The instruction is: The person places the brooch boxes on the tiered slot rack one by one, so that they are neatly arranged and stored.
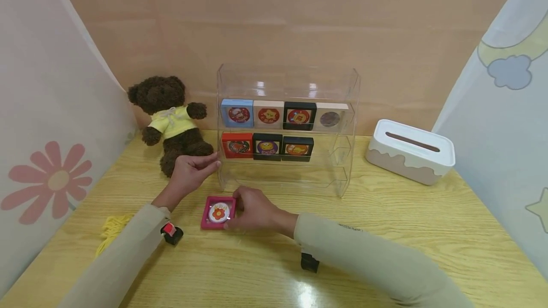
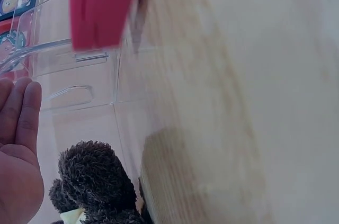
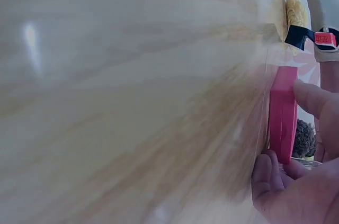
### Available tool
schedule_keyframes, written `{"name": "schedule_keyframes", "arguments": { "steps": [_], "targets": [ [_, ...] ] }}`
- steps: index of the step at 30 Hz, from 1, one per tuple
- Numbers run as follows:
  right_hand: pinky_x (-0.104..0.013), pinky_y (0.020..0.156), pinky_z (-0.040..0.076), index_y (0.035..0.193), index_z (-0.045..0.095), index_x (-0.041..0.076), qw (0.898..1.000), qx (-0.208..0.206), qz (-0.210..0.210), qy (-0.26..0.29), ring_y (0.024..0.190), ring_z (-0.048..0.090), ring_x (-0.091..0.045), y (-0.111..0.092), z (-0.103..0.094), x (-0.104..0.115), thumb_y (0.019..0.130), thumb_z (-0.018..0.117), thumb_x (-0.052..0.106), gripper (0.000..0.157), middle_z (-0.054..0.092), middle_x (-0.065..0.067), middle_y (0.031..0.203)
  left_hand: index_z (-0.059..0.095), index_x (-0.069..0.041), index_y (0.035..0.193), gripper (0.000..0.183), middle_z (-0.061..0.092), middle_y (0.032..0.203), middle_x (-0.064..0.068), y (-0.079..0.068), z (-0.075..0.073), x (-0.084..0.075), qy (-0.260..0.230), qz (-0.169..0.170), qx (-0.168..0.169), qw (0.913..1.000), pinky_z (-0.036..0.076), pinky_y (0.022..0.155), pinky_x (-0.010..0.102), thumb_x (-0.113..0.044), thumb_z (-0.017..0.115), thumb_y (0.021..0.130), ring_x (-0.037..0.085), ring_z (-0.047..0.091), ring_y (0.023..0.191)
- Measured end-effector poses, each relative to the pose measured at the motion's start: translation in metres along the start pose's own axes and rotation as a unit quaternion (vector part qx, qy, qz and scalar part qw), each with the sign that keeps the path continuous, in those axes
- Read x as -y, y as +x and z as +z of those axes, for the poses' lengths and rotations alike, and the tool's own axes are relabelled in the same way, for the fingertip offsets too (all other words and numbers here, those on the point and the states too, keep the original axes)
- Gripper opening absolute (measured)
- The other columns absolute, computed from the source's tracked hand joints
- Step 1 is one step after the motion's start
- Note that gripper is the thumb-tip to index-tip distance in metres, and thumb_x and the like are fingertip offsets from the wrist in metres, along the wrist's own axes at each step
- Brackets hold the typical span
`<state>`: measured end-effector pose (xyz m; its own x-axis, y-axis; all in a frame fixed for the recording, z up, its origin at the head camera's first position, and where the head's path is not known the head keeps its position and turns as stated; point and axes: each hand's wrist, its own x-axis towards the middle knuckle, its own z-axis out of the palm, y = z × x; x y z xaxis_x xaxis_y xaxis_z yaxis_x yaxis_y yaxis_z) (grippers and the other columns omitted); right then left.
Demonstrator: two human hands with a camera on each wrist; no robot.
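My right hand holds a pink square display frame by its edges, thumb on the near side and fingers on the far side. A round badge with a red flower shows inside the frame. In the right wrist view the pink frame appears edge-on, close to the table. My left hand touches the left side of a clear acrylic rack with nearly straight fingers. Coloured badge frames stand on two of the rack's tiers, among them a red frame and a light blue frame.
A brown teddy bear in a yellow shirt sits left of the rack. Towards the right is a tissue box with a white lid. Yellow yarn lies beside my left sleeve. The wooden table extends around everything.
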<state>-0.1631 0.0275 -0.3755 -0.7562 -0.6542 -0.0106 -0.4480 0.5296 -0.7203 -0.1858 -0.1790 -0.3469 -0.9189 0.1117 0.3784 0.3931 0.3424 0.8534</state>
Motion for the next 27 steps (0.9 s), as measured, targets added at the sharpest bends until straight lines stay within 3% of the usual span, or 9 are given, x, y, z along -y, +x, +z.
{"name": "schedule_keyframes", "arguments": {
  "steps": [6, 11, 20, 27],
  "targets": [
    [-0.019, 0.074, 0.049, 0.109, 0.051, 0.009, 1.000, -0.001, -0.015, 0.024, 0.088, 0.061, -0.010, -0.021, -0.010, -0.004, 0.068, 0.088, 0.024, 0.058, 0.062, 0.000, 0.102, 0.069, 0.003, 0.109, 0.025, 0.065, 0.108, 0.017, 0.004, -0.001, 0.022, -0.006, -0.008, -0.002, 0.9999, 0.053, 0.070, 0.020, -0.009, 0.070, 0.087, 0.002, 0.065, 0.086],
    [-0.019, 0.069, 0.051, 0.102, 0.052, 0.011, 0.998, -0.034, -0.029, 0.041, 0.082, 0.063, -0.014, -0.041, -0.018, -0.011, 0.069, 0.087, 0.015, 0.048, 0.061, 0.001, 0.095, 0.069, 0.002, 0.109, 0.026, 0.065, 0.108, 0.016, 0.004, -0.002, 0.026, -0.011, 0.006, 0.000, 0.9999, 0.053, 0.071, 0.022, -0.013, 0.071, 0.088, 0.004, 0.065, 0.087],
    [-0.023, 0.057, 0.053, 0.087, 0.062, 0.008, 0.988, -0.106, -0.105, 0.046, 0.074, 0.062, -0.010, -0.070, -0.038, -0.022, 0.079, 0.078, 0.004, 0.018, 0.066, 0.001, 0.082, 0.068, 0.003, 0.110, 0.027, 0.065, 0.108, 0.016, 0.003, -0.002, 0.024, -0.005, 0.007, 0.004, 1.0000, 0.053, 0.071, 0.021, -0.012, 0.070, 0.088, 0.003, 0.064, 0.088],
    [-0.024, 0.060, 0.055, 0.082, 0.067, 0.007, 0.982, -0.134, -0.112, 0.073, 0.075, 0.065, -0.010, -0.089, -0.050, -0.031, 0.085, 0.072, 0.006, 0.006, 0.068, 0.001, 0.082, 0.066, 0.010, 0.109, 0.026, 0.062, 0.109, 0.023, 0.000, -0.002, 0.006, -0.011, 0.009, 0.008, 0.9999, 0.052, 0.071, 0.018, -0.005, 0.068, 0.089, 0.006, 0.065, 0.089]
  ]
}}
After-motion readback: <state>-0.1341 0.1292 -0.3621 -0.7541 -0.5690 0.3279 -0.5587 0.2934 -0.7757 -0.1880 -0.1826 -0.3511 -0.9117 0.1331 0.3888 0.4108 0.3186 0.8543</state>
